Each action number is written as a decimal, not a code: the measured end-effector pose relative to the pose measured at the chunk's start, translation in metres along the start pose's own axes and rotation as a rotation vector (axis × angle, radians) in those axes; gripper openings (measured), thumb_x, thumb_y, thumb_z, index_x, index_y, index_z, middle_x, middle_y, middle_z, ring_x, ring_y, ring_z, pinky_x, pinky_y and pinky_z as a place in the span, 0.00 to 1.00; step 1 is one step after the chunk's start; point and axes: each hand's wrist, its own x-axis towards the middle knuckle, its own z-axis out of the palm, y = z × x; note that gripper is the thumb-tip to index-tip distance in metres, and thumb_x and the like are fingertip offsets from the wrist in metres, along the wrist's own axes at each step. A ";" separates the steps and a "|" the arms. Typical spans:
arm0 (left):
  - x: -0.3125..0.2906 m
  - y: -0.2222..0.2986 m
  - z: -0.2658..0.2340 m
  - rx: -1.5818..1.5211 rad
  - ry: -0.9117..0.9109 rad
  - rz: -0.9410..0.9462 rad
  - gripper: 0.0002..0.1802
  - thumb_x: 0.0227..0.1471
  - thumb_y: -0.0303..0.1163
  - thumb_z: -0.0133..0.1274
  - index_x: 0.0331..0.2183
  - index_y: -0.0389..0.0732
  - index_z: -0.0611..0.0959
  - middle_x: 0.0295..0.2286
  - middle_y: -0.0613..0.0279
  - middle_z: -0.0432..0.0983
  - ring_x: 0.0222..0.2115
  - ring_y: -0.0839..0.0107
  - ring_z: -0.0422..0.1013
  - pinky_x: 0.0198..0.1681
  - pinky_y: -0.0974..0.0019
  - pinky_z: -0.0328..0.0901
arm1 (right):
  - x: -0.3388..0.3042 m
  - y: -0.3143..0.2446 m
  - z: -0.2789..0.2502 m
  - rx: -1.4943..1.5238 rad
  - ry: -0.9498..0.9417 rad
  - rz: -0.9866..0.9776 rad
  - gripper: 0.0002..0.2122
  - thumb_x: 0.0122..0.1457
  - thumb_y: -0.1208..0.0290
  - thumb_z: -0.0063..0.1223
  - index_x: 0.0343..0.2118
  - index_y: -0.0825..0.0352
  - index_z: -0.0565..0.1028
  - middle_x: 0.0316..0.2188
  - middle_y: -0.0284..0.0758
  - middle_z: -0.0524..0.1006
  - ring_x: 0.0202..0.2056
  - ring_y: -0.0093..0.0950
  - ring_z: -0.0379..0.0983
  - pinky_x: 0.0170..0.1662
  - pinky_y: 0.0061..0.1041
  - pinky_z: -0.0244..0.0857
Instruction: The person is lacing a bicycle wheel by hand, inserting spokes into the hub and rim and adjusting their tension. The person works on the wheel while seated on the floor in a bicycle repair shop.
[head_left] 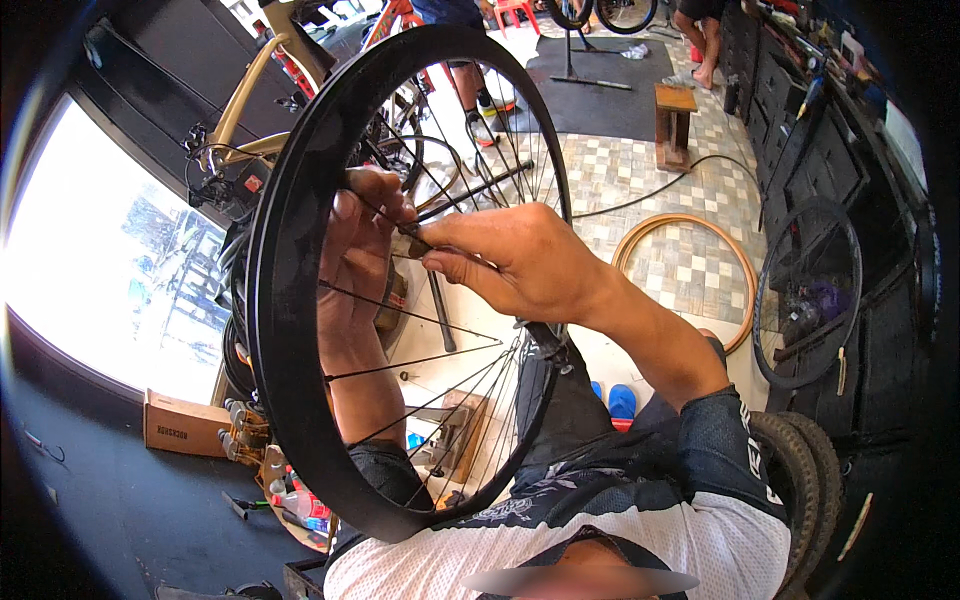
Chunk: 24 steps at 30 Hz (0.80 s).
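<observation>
A bicycle wheel (285,230) with a deep black rim and thin dark spokes (405,309) stands tilted in front of me. My left hand (362,225) reaches through behind the near side of the rim, its fingers curled at a spoke. From the right, my right hand (525,255) comes in among the spokes, thumb and forefinger pinched on a small dark piece right beside the left fingertips. Its kind is hidden by the fingers. A dark fitting (548,345) sits at the wheel's middle, below my right wrist.
A tan tyre (622,250) lies on the tiled floor, and a dark tyre (765,320) leans on the black drawers (815,165) to the right. A wooden stool (675,105) stands farther back. Left are a gold bicycle frame (245,100) and a cardboard box (185,423). Other people stand behind.
</observation>
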 end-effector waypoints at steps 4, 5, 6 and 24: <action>0.011 -0.007 0.012 -0.092 0.043 0.026 0.19 0.67 0.39 0.53 0.49 0.33 0.78 0.45 0.60 0.74 0.46 0.67 0.67 0.51 0.58 0.62 | -0.003 0.004 0.003 -0.029 0.022 0.008 0.09 0.64 0.65 0.59 0.41 0.64 0.80 0.31 0.41 0.82 0.32 0.43 0.81 0.36 0.40 0.74; 0.014 -0.007 0.013 -0.134 0.078 0.009 0.18 0.67 0.40 0.54 0.47 0.34 0.78 0.44 0.61 0.72 0.45 0.67 0.66 0.50 0.58 0.62 | -0.002 0.004 0.003 -0.031 0.021 -0.001 0.09 0.63 0.66 0.61 0.41 0.66 0.81 0.31 0.42 0.83 0.31 0.43 0.81 0.35 0.38 0.74; 0.017 -0.007 0.015 -0.176 0.112 -0.008 0.17 0.66 0.40 0.55 0.46 0.35 0.78 0.42 0.62 0.71 0.43 0.67 0.65 0.49 0.58 0.62 | -0.001 0.004 0.003 -0.033 0.020 -0.010 0.09 0.62 0.68 0.63 0.41 0.67 0.81 0.30 0.42 0.83 0.31 0.42 0.81 0.34 0.35 0.73; 0.007 -0.024 0.053 -0.267 0.146 0.070 0.31 0.65 0.42 0.49 0.62 0.34 0.66 0.44 0.54 0.68 0.41 0.62 0.68 0.46 0.50 0.69 | -0.038 -0.001 -0.040 0.410 0.150 0.391 0.08 0.66 0.75 0.61 0.45 0.72 0.80 0.34 0.31 0.83 0.34 0.16 0.78 0.37 0.17 0.73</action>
